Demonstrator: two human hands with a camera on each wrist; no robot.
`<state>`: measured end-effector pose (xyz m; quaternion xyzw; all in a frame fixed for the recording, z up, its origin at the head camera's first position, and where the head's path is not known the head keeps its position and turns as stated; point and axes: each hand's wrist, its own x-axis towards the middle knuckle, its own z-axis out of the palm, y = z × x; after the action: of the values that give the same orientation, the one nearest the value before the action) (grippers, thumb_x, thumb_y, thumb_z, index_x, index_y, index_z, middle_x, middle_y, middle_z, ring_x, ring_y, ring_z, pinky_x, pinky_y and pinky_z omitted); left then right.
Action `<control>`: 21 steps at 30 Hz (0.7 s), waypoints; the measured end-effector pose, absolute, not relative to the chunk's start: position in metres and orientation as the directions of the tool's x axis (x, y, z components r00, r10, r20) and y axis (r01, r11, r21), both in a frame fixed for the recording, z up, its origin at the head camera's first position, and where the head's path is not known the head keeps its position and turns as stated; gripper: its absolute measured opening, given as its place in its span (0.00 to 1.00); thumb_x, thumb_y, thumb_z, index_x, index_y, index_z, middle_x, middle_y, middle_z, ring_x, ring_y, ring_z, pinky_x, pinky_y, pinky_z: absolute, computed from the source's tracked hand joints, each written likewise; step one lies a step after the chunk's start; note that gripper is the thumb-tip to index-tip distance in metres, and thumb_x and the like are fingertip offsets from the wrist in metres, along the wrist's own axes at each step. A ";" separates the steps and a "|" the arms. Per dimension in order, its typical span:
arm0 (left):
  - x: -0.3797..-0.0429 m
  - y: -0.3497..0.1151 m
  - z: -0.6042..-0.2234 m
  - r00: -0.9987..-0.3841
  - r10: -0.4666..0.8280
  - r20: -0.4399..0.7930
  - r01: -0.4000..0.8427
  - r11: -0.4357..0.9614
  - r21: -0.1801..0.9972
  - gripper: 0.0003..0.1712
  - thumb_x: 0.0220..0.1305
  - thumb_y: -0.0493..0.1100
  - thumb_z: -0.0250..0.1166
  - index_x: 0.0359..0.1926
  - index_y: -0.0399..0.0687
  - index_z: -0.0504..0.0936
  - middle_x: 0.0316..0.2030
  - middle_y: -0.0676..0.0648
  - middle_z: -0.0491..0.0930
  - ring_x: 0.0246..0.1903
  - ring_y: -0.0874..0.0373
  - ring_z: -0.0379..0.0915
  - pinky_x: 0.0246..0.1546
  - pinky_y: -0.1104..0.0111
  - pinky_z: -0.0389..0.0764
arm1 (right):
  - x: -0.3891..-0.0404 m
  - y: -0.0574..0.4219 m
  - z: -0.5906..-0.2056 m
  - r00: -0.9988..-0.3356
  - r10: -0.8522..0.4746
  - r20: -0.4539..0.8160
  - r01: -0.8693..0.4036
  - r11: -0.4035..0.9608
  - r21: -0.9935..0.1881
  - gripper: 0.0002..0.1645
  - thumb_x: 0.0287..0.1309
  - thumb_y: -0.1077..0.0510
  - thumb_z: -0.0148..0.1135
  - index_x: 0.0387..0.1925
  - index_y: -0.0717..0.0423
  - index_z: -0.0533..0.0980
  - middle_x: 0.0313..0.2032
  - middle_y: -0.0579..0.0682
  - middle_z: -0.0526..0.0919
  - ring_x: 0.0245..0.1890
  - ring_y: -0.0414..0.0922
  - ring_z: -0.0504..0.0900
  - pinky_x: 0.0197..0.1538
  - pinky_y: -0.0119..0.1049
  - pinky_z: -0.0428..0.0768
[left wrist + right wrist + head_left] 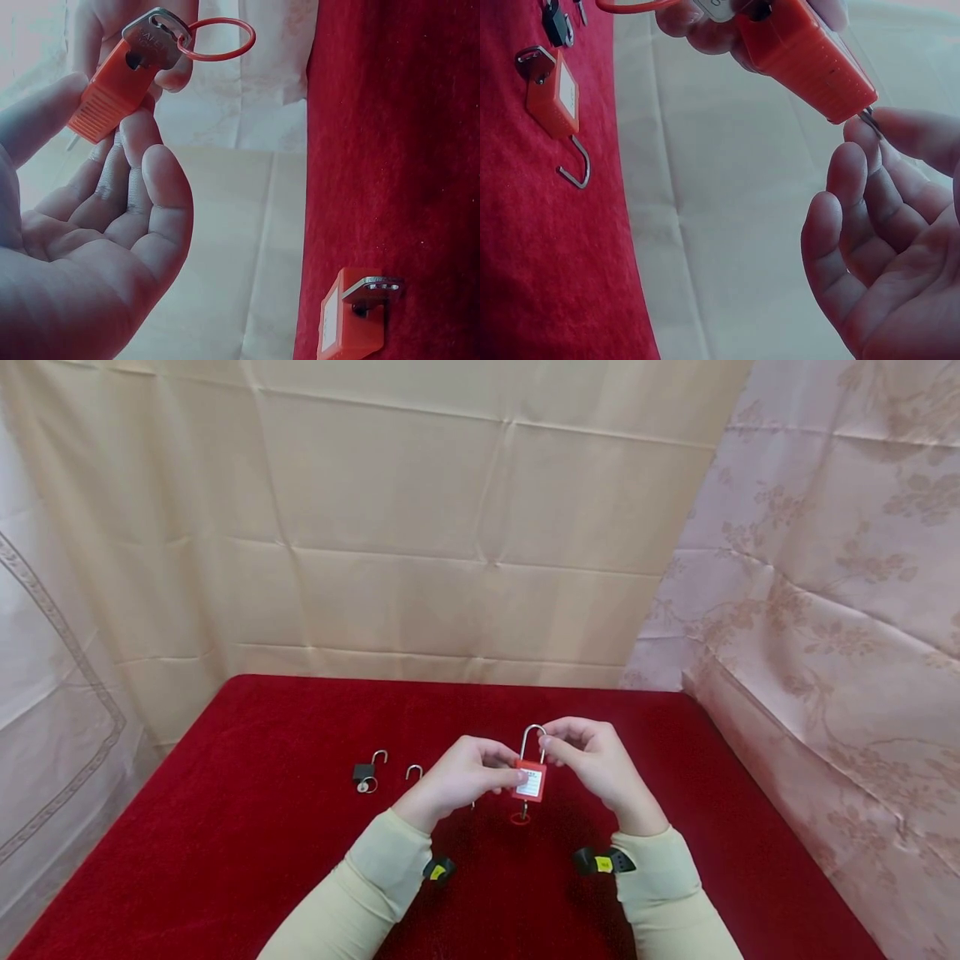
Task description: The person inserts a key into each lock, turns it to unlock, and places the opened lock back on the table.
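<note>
My left hand (459, 779) pinches the body of a red padlock (531, 783) with a white label, held up above the table. At its bottom sits a silver key (155, 41) with a red ring (223, 57). With thumb and fingertips, my right hand (598, 768) pinches one side of the tall metal shackle (533, 727). Whether the shackle's end is seated in the body cannot be told. A second red padlock (553, 97), its shackle swung open and a key in it, lies on the table; in the head view my left hand largely hides it.
A black padlock (363, 772) with an open shackle and a ringed key lies on the red cloth-covered table (247, 827), left of my hands. Beige curtain (390, 527) hangs behind the table, with floral fabric (840, 610) along the right side.
</note>
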<state>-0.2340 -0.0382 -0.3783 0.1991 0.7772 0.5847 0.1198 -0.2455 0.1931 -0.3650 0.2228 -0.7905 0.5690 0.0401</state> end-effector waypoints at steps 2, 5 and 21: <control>-0.233 -0.037 -0.378 -0.891 0.452 0.046 0.166 0.229 0.959 0.15 0.61 0.46 0.74 0.46 0.43 0.88 0.34 0.50 0.87 0.38 0.42 0.82 0.32 0.66 0.80 | -0.245 0.194 -0.365 -0.897 -0.298 0.327 -0.403 0.244 -0.882 0.07 0.64 0.66 0.67 0.42 0.66 0.83 0.30 0.58 0.85 0.30 0.55 0.82 0.37 0.41 0.83; -0.232 -0.036 -0.378 -0.888 0.458 0.049 0.165 0.217 0.962 0.14 0.61 0.44 0.74 0.46 0.42 0.88 0.34 0.49 0.87 0.38 0.43 0.82 0.35 0.64 0.82 | -0.245 0.195 -0.364 -0.897 -0.282 0.340 -0.409 0.236 -0.882 0.08 0.64 0.66 0.67 0.43 0.67 0.82 0.31 0.58 0.85 0.29 0.56 0.82 0.36 0.41 0.83; -0.232 -0.032 -0.383 -0.875 0.478 0.078 0.193 0.196 0.961 0.14 0.61 0.42 0.74 0.45 0.38 0.88 0.32 0.48 0.86 0.32 0.57 0.80 0.42 0.45 0.82 | -0.246 0.199 -0.363 -0.902 -0.268 0.338 -0.401 0.229 -0.887 0.09 0.64 0.67 0.66 0.44 0.69 0.82 0.31 0.57 0.86 0.29 0.50 0.83 0.35 0.38 0.82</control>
<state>-0.2324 -0.0319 -0.3835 0.2198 0.7640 0.5947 0.1198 -0.2457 0.1987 -0.3629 0.2139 -0.7817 0.5830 0.0568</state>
